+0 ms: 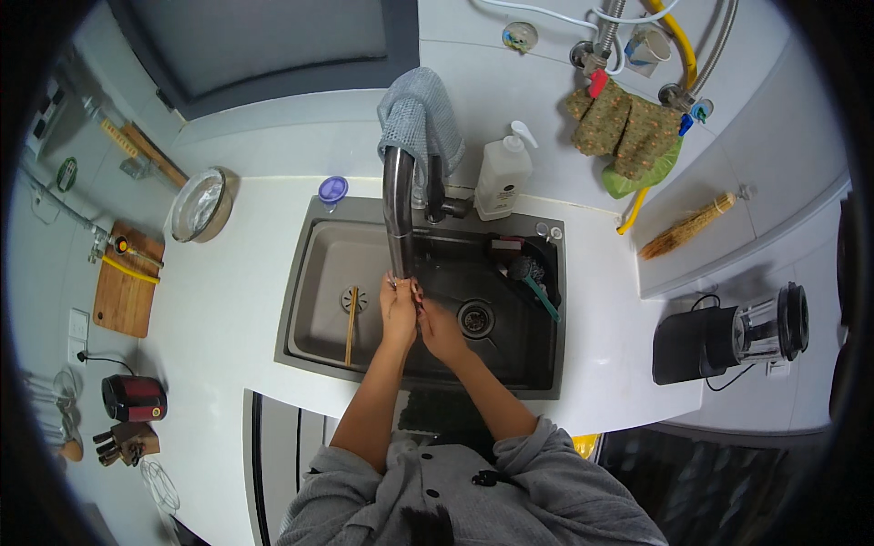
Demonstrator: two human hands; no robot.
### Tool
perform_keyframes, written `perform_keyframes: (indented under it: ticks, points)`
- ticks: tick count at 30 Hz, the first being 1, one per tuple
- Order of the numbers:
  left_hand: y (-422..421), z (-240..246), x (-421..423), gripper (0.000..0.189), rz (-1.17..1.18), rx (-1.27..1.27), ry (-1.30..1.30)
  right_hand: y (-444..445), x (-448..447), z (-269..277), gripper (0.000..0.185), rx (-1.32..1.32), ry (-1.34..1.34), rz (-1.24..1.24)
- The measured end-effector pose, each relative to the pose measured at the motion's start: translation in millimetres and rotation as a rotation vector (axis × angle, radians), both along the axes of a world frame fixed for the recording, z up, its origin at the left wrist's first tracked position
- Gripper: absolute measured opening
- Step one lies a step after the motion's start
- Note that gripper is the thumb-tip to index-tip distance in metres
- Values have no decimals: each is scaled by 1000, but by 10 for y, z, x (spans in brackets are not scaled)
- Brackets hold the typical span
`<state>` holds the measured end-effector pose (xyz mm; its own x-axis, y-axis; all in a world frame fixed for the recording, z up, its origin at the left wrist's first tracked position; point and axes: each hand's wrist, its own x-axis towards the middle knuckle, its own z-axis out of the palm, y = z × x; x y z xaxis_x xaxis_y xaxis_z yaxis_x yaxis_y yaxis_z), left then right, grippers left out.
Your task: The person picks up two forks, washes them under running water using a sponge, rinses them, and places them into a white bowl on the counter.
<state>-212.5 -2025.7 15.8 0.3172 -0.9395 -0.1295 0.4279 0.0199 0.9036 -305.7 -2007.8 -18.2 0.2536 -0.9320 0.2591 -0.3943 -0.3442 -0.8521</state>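
Note:
Both hands are close together at the lower end of a dark metal faucet spout (398, 205), over the sink (300, 273). My left hand (399, 310) is right at the spout's tip, fingers bent upward around or just beneath it. My right hand (439, 327) is beside it, slightly blurred, with its fingertips near or against the left fingers. Whether either hand grips anything is hidden by the overlap. A pair of wooden chopsticks (351, 327) lies in the sink's lighter left part, across its drain strainer. To the right of my right hand is a round drain (476, 319).
A grey cloth (420, 112) drapes over the faucet top. A white pump bottle (503, 177) stands behind the sink. In its right corner, a caddy holds a green-handled scrubbing brush (539, 293). A blender (730, 334) is at right; a glass bowl (200, 205) and knife block (130, 443) are at left.

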Motion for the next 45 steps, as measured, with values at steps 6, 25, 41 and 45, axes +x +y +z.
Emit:
perform_keyframes:
  ticks: [6,25,41,45]
  points:
    - [-2,0,-47,15,24,6,-142,102,-5,323,23,-16,299,-168]
    - [-16,268,67,23,-109,-47,188,7,-163,293,21,517,-325,-24]
    - [-77,265,170,25,174,-132,-93,-68,-66,-39,24,50,-47,136]
    - [-72,398,292,25,231,-213,-235,-71,-94,50,26,27,54,132]
